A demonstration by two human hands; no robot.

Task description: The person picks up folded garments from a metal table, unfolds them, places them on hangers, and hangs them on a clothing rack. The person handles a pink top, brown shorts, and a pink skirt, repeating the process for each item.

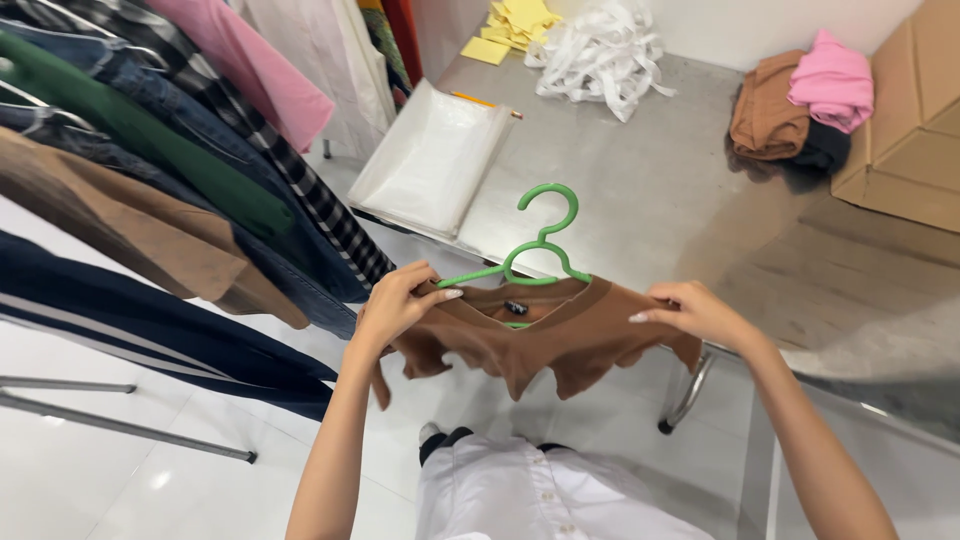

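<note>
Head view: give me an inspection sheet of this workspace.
Surface: grey metal table, partly bare.
Job's things: brown garment on green hanger, held above the floor.
Clutter: clear plastic bags, yellow papers, white strips, folded clothes, cardboard box.
Hands: left hand and right hand each grip a shoulder of the garment.
Cables: nothing seen.
Surroundings: rack of hanging clothes, white tiled floor.

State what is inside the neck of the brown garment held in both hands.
A green hanger sits inside the brown garment: its hook and left arm show. A dark label shows too. The hanger's right arm is covered by fabric.
</note>
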